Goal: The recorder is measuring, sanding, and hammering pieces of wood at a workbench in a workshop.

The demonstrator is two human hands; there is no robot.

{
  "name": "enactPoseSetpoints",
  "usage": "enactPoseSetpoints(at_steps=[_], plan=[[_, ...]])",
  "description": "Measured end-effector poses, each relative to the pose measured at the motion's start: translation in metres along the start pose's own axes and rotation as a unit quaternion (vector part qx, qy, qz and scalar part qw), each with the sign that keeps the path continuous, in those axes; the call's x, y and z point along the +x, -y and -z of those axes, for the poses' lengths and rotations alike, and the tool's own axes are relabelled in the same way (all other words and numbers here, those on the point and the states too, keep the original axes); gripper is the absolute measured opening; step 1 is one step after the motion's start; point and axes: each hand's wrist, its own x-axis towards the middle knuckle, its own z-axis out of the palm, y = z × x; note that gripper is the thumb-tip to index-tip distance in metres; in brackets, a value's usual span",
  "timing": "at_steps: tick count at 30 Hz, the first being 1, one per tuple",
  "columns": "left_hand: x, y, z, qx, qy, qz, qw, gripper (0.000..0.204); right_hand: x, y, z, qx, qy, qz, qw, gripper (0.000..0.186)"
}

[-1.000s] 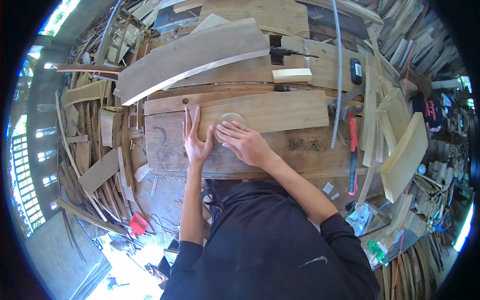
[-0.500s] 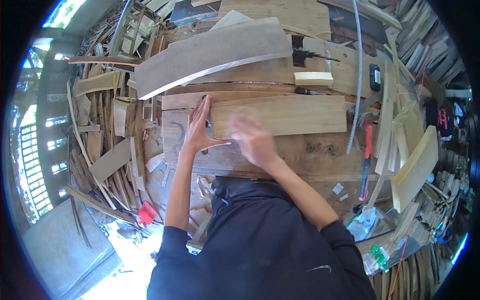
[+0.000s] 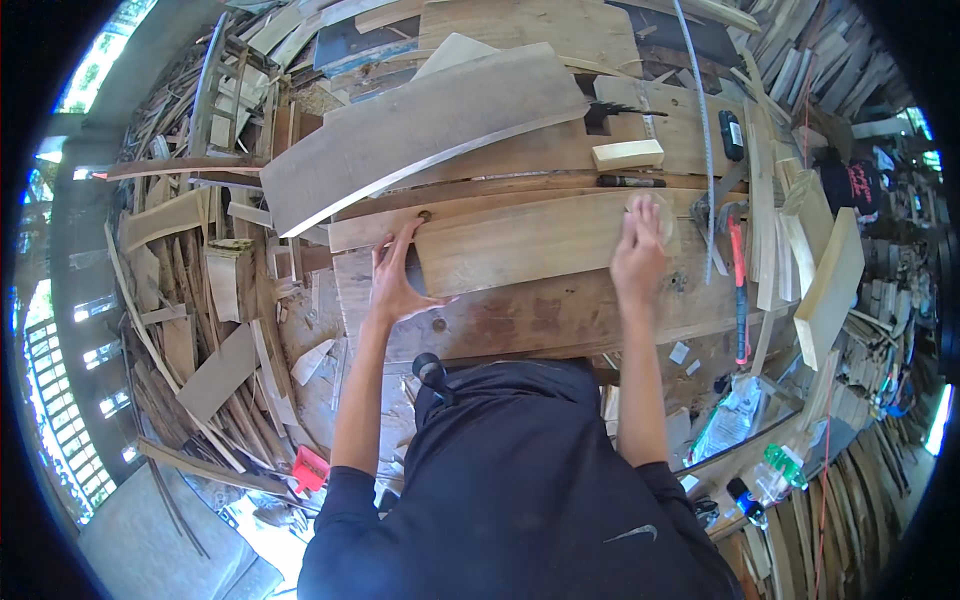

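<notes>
A pale wooden board [image 3: 520, 245] lies lengthwise on the worn wooden workbench [image 3: 560, 315] in front of me. My left hand [image 3: 398, 285] braces its left end, thumb and fingers spread wide along the edge. At the board's right end, my right hand [image 3: 640, 255] presses down with curled fingers. A pale edge shows beside those fingertips, but blur hides what they hold. Beyond the board, a large curved plank [image 3: 430, 130] lies at a slant. A small wood block [image 3: 628, 154] and a dark marker [image 3: 630, 181] rest behind the right hand.
A red-and-black handled tool [image 3: 739, 290] lies at the bench's right side, near a long pale measuring strip [image 3: 708, 140]. A black device [image 3: 731, 135] sits farther back. Scrap wood [image 3: 180, 290] is heaped at left, and offcuts [image 3: 830, 285] stand at right. A red dustpan [image 3: 310, 468] is at lower left.
My right hand has swept rightward along the board, from near its left end to its right end. My left hand stays at the left end. The view has shifted slightly.
</notes>
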Motion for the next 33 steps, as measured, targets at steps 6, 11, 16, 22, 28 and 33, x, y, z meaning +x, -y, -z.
enactPoseSetpoints(at_steps=[6, 11, 16, 22, 28, 33], plan=[[0.001, 0.032, 0.005, -0.031, 0.008, -0.003, 0.999, 0.139, -0.068, 0.164, -0.103, 0.131, 0.179, 0.176, 0.959, 0.022], [-0.014, 0.043, 0.016, -0.047, -0.018, -0.011, 0.999, 0.139, -0.063, 0.129, -0.088, 0.118, 0.212, 0.158, 0.957, 0.015], [-0.02, 0.039, 0.019, -0.034, -0.037, -0.003, 0.999, 0.139, -0.016, 0.029, -0.023, 0.014, -0.029, -0.046, 0.998, 0.034], [-0.014, 0.04, 0.016, -0.024, -0.018, 0.0, 1.0, 0.139, -0.051, 0.115, -0.1, 0.073, 0.019, 0.093, 0.993, 0.028], [-0.018, 0.053, 0.009, -0.03, -0.029, -0.01, 0.999, 0.139, -0.087, 0.186, -0.111, 0.141, 0.188, 0.234, 0.943, 0.021], [-0.017, 0.046, 0.015, -0.03, -0.035, 0.003, 0.999, 0.139, -0.037, 0.038, -0.04, 0.038, 0.045, 0.061, 0.996, 0.032]])
